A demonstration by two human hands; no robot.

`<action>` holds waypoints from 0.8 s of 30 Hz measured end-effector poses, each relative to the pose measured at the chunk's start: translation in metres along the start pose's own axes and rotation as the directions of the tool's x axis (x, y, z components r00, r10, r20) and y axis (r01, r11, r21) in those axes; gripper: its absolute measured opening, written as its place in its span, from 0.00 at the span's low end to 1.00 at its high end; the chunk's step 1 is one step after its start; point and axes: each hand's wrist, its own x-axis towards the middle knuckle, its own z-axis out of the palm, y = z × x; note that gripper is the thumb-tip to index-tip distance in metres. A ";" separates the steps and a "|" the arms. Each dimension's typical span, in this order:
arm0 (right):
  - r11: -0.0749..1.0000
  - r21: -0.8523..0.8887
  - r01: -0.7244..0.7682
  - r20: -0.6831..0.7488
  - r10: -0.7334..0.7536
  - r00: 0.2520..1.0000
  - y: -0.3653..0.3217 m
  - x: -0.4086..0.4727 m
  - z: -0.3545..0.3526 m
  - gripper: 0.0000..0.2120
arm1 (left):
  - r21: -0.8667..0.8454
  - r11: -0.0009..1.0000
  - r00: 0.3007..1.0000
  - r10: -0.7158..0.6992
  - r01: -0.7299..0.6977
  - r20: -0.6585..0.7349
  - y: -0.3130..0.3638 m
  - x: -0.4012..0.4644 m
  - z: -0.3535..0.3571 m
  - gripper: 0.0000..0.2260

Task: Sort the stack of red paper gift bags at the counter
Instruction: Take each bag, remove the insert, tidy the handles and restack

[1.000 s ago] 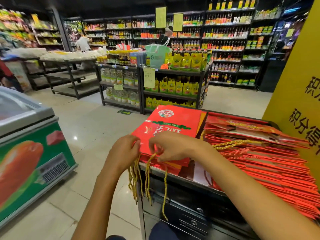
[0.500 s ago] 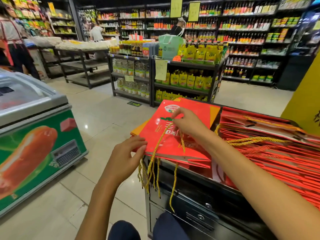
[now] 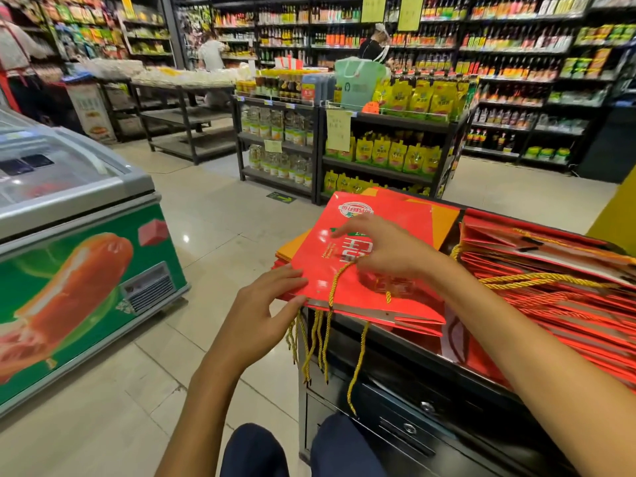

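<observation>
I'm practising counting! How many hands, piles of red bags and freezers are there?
Hands: 2, left hand and right hand, which pinches a gold cord
Piles of red bags: 2, near pile and fanned pile
Freezers: 1
Total: 5

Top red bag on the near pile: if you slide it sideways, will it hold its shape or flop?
The top red bag lies folded flat, so it probably slides as one fairly stiff sheet. Its glossy face may slip easily. The loose gold cord handles dangling off the counter edge could snag.
</observation>
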 end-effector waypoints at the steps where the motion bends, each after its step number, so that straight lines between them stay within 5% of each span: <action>1: 0.996 0.023 0.090 0.052 -0.091 0.994 -0.005 -0.004 0.001 0.28 | 0.000 1.000 1.000 0.005 -0.005 -0.006 0.000 0.000 0.000 0.14; 6: 0.953 0.128 0.274 0.268 -0.299 0.916 -0.018 -0.015 0.010 0.14 | 0.017 0.999 0.999 0.031 -0.031 -0.008 0.001 -0.002 0.001 0.14; 14: 0.931 0.221 0.289 0.156 -0.327 0.932 -0.017 -0.019 0.020 0.03 | 0.043 0.997 0.998 0.065 -0.066 0.008 0.002 -0.006 0.002 0.14; 19: 0.918 0.351 0.183 0.018 -0.203 0.979 -0.014 -0.016 0.017 0.04 | 0.047 0.998 0.999 0.050 -0.050 -0.003 0.005 -0.007 0.003 0.15; 24: 0.967 0.129 0.221 0.050 -0.229 0.972 -0.015 -0.010 0.013 0.09 | 0.045 0.999 1.000 0.024 -0.023 -0.009 0.007 -0.007 0.005 0.15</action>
